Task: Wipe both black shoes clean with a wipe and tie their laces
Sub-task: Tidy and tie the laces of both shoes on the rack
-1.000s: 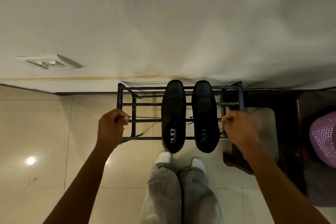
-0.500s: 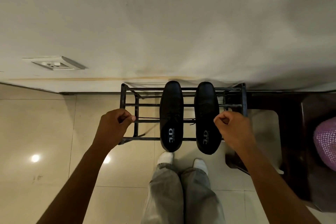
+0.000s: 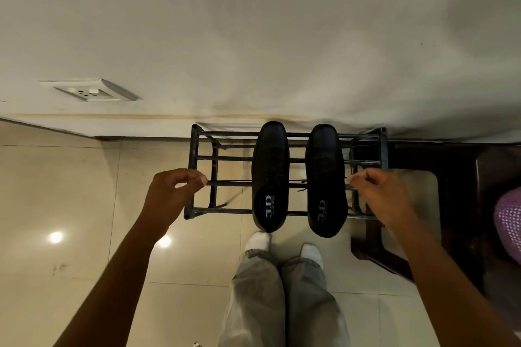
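Two black shoes stand side by side on a black metal rack [image 3: 225,158], toes toward the wall: the left shoe [image 3: 270,155] and the right shoe [image 3: 324,155]. Thin black laces [image 3: 303,182] run sideways from their lacing area. My left hand [image 3: 172,191] is left of the shoes and pinches a lace end between thumb and fingertips. My right hand [image 3: 377,194] is right of the shoes and pinches the other lace end. Both strands look pulled taut. I cannot tell which shoe the laces belong to. No wipe is in view.
The rack stands against a white wall with a socket plate [image 3: 93,91] at the left. A dark wooden stool [image 3: 394,262] and a pink mesh object [image 3: 507,220] are at the right. My feet in white socks [image 3: 258,241] stand on the tiled floor just before the rack.
Both hands stay spread apart on the laces. The right hand moved inward, then back out to the right. The left hand's fist loosened into a fingertip pinch.
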